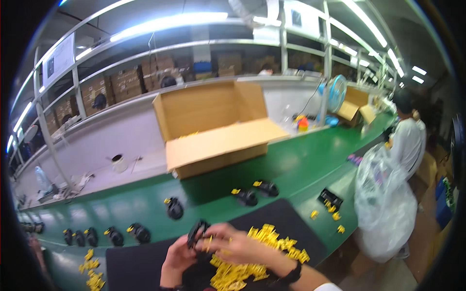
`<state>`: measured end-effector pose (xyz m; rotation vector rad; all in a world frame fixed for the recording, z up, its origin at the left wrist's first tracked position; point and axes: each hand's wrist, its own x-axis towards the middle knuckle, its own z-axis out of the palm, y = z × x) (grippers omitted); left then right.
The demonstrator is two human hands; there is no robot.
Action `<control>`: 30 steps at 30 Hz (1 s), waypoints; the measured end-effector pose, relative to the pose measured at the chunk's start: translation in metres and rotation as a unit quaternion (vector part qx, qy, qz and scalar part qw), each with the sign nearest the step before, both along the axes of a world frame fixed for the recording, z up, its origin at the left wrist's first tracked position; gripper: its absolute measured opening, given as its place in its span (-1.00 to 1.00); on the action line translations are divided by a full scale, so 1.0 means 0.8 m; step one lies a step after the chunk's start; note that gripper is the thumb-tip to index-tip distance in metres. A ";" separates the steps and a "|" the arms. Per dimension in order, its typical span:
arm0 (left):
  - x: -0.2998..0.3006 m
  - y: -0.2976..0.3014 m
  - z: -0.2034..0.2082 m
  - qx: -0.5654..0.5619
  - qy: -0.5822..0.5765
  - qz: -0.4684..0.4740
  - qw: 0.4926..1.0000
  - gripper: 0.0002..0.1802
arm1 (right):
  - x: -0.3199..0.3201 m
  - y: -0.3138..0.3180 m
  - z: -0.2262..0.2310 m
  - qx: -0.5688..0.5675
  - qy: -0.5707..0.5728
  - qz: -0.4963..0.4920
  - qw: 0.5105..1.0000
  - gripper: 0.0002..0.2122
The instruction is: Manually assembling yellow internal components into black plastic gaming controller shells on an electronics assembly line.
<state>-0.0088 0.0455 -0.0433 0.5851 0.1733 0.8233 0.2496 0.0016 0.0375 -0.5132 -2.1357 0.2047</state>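
Observation:
Over a black mat [141, 264], my left hand [178, 257] is closed round a small black plastic part [197, 233], which stands tilted up from the fingers. My right hand [238, 247] meets it from the right, thumb and fingers pinched at the part's side. A bit of yellow shows between the right fingertips, seemingly a small yellow plastic clip [209, 241]. Beneath and beside the right hand spreads a heap of yellow plastic clips [269, 236]. Palms and some fingertips are hidden.
Black parts with yellow clips [174, 208] stand in a row along the green bench [310, 160]. A big open cardboard box [218, 145] sits behind them. At right are a black tray [331, 199], loose clips, a clear plastic bag [383, 208] and a person in white [410, 140].

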 end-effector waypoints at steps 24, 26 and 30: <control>0.236 0.162 0.094 0.537 0.779 0.174 0.272 -0.20 | 0.109 0.048 -0.011 -0.312 0.201 -0.200 0.907 -0.85; 0.277 0.166 0.093 0.482 0.785 0.145 0.361 -0.17 | 0.118 0.063 -0.034 -0.269 0.248 -0.207 0.908 -0.82; 0.298 0.196 0.049 0.419 0.811 0.075 0.401 -0.15 | 0.123 0.085 -0.052 -0.348 0.366 -0.173 0.846 -0.86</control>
